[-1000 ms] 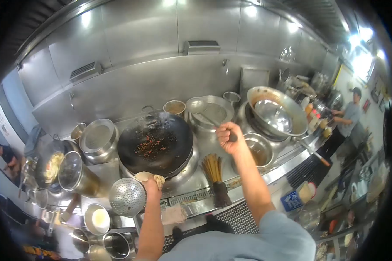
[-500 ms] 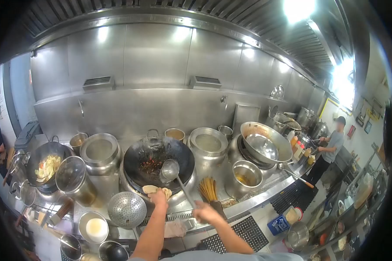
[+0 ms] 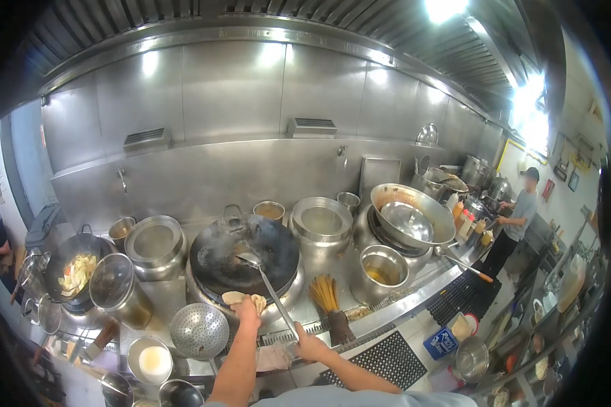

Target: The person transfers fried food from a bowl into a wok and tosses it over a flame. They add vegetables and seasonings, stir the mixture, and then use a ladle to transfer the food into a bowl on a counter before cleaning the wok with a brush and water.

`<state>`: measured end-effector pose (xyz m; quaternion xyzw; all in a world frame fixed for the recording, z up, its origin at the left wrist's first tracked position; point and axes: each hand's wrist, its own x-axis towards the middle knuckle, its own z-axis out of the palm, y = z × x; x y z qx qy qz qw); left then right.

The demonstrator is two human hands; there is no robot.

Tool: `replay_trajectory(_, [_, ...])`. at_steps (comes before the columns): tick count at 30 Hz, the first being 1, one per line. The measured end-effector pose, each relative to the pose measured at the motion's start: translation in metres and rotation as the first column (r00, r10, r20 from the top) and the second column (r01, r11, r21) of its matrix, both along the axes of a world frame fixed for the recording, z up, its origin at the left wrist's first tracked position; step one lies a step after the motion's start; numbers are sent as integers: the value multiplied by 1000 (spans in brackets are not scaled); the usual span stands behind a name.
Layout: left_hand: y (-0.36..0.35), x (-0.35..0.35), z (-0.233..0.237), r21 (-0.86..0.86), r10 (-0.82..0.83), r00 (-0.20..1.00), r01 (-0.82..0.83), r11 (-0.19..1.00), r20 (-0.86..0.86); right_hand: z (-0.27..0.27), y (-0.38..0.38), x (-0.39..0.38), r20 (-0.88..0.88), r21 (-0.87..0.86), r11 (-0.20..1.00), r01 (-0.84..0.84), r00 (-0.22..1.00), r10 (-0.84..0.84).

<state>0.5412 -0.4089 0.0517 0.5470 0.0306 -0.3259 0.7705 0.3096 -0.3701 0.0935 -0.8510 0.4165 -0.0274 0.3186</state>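
Note:
A large black wok sits on the middle burner, with haze rising from it. My left hand is closed around a folded beige cloth at the wok's near rim. In my right hand is the long handle of a metal ladle, fingers wrapped round its lower end. The ladle's bowl, seen edge-on, is down inside the wok near its middle. Haze and the ladle partly obscure the wok's contents.
A perforated strainer lies left of my left arm. Right of the wok are a bamboo brush, a pot of yellowish liquid and a large tilted pan. Another wok with cut vegetables stands left. A person works far right.
The ladle has turned and its bowl has moved up and left within the wok. Haze has appeared over the wok, and the reddish bits there no longer show. The cloth stays at the rim.

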Motion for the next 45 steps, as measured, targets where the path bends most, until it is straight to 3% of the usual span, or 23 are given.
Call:
replay_trajectory(6, [8,-5,19,-124,-73,990,58,991,-118,-13,2,4,-14,28,999,41,999,-40])
replay_trajectory(9, [7,22,-12,-165,-352,929,331,929,-116,-19,4,2,76,9,999,35,997,-35])
replay_trajectory(12, [0,27,-25,-124,-278,957,267,956,-82,-9,6,2,80,48,998,36,996,-39])
replay_trajectory(14, [9,11,4,-107,-237,966,226,968,-104,-8,6,5,89,71,997,39,995,-45])
replay_trajectory(17, [2,4,0,-118,-103,986,87,989,-134,-7,5,7,107,90,995,48,993,-58])
replay_trajectory(20, [3,15,-11,-103,-247,962,235,967,-117,-3,7,3,121,112,993,36,991,-50])
replay_trajectory(22, [3,21,-16,-141,-278,952,259,955,-130,8,7,0,118,122,992,31,992,-45])
replay_trajectory(29, [9,17,-6,-230,-351,915,304,924,-198,-26,6,-4,254,100,992,75,962,-98])
replay_trajectory(33, [22,32,-26,-524,-621,771,475,707,-140,-11,11,-26,411,141,973,180,884,-223])
replay_trajectory(35, [56,1,10,-371,-578,774,473,799,-259,-2,1,-42,404,101,960,260,871,-279])
replay_trajectory(37, [96,-22,22,-407,-673,660,543,734,-334,5,-16,-71,339,52,942,332,881,-329])
replay_trajectory(38, [113,-33,19,-379,-688,653,578,722,-316,3,-24,-84,236,-76,923,378,906,-352])
replay_trajectory(40, [145,-60,13,-323,-714,637,637,700,-290,-14,-37,-114,270,-188,887,422,890,-367])
replay_trajectory(43, [163,-101,33,-386,-851,441,760,523,-286,-24,-48,-158,119,-226,874,430,903,-413])
replay_trajectory(45, [150,-127,46,-342,-896,354,835,432,-267,-35,-62,-179,-2,-215,882,419,903,-430])
